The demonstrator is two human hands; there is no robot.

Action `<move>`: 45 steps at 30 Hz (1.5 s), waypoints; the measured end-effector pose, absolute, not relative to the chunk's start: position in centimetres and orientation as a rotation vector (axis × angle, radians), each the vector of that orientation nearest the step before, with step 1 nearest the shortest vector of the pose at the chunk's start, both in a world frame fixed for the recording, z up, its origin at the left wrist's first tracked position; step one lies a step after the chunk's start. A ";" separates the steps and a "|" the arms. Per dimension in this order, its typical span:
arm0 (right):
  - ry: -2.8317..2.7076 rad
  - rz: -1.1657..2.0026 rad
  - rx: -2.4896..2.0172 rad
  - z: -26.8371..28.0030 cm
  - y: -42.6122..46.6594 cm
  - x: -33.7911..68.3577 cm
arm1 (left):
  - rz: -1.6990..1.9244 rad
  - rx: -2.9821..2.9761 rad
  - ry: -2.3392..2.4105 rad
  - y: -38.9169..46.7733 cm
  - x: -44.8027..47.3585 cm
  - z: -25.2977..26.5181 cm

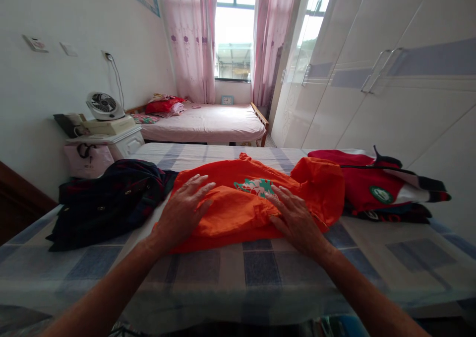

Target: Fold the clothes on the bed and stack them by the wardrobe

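An orange garment (230,213) with a green and white print lies spread on the bed in front of me; its right end is bunched up. My left hand (184,210) rests on its left part, palm down with the fingers stretched out. On the right part, beside the print, lies my right hand (293,218), also flat with fingers apart. Neither hand grips the cloth. Dark clothes (107,203) with buttons lie in a heap to the left. At the right is a red, white and black garment (372,183) with a round green badge, on top of dark cloth.
A checked blue and white sheet (219,272) covers the bed. Behind it stand a second bed (223,121) with pink bedding and a white cabinet (128,143) carrying a small fan (104,103). A white wardrobe (345,103) lines the right side.
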State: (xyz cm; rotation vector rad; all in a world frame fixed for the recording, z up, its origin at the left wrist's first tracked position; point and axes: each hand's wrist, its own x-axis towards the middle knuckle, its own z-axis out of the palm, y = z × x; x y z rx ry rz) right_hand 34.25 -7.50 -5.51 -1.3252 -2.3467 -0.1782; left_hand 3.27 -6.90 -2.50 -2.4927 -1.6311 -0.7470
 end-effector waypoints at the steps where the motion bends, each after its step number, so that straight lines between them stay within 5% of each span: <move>1: -2.409 -0.135 -1.314 -6.0 -7.8 33.7 | -0.653 -2.550 -1.546 -7.3 3.5 -3.1; 9: -2.504 0.422 -1.354 -5.0 -5.5 33.9 | -0.316 -2.847 -1.697 -6.3 2.3 -5.5; 15: -2.122 0.258 -1.584 -1.9 4.8 35.1 | -0.486 -2.526 -1.839 1.9 -1.7 -2.8; 21: -2.128 0.446 -1.740 -2.9 14.9 34.2 | -0.319 -2.582 -1.969 8.8 -5.1 -3.7; 31: -2.301 0.740 -1.693 -3.3 17.7 31.5 | -0.269 -2.632 -2.024 10.5 -6.1 -4.4; 45: -1.990 0.049 -1.238 -1.9 8.4 33.4 | -0.472 -2.473 -1.740 3.8 -5.4 -2.2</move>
